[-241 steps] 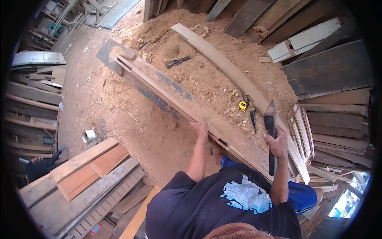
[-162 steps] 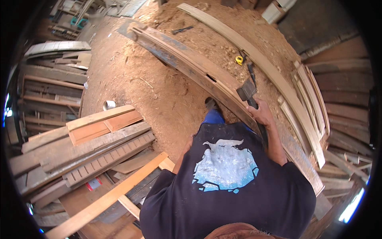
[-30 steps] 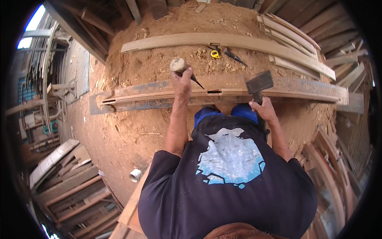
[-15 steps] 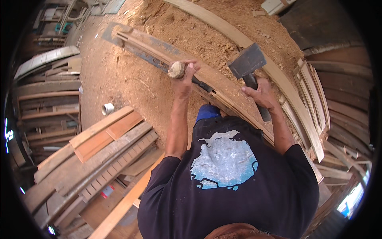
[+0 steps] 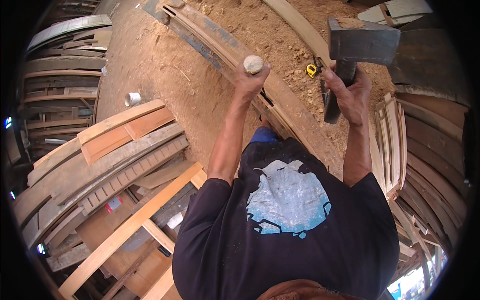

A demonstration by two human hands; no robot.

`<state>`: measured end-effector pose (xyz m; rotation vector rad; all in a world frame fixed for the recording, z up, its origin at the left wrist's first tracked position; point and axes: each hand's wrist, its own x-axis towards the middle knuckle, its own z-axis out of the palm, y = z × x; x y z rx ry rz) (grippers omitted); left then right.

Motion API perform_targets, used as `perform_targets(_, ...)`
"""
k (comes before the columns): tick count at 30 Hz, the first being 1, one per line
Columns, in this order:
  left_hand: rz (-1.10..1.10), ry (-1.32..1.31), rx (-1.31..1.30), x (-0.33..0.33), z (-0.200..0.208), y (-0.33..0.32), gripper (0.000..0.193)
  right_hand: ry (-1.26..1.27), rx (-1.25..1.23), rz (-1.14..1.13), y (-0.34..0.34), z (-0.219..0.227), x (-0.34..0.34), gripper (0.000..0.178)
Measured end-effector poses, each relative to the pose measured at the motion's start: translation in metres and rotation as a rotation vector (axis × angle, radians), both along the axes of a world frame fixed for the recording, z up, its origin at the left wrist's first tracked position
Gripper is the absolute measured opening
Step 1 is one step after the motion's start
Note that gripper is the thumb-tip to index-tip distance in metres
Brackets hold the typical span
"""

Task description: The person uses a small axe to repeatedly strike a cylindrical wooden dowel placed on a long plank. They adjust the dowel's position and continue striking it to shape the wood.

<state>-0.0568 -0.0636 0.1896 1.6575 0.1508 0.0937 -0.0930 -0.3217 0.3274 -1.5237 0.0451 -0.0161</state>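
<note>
My left hand [image 5: 244, 86] is wrapped round the upright wooden handle of a chisel [image 5: 253, 64], whose round, worn top faces up. The chisel's blade is mostly hidden below my fist, over a long, narrow piece of wood [image 5: 291, 128]. Beside the blade a dark slot shows in that wood. My right hand [image 5: 354, 96] grips the dark handle of a mallet [image 5: 364, 44] with a big black block head. The mallet is raised to the right of the chisel, apart from it.
The narrow piece lies along a thick plank [image 5: 220, 37]. A yellow tape measure [image 5: 311, 70] rests on sawdust near the mallet. Stacked boards [image 5: 125, 132] and a white cup-like container [image 5: 132, 99] are at left. More leaning wood strips [image 5: 392, 145] stand at right.
My right hand has lifted the mallet up and to the right, uncovering the tape measure. The chisel, leaning before, now stands more upright in my left hand, and the view has shifted.
</note>
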Motion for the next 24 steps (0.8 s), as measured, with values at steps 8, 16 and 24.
perform_targets(8,0.022,0.059,0.05,-0.005,-0.003,0.0,0.033,-0.071,-0.033,-0.01,0.005,0.017,-0.005,0.029)
perform_targets(16,0.016,0.072,0.149,-0.008,0.013,0.0,0.03,-0.095,0.003,0.016,0.013,0.023,-0.008,0.025)
perform_targets(24,0.04,-0.014,0.096,-0.006,0.012,0.001,0.026,-0.108,-0.043,0.046,0.013,0.028,-0.011,0.024)
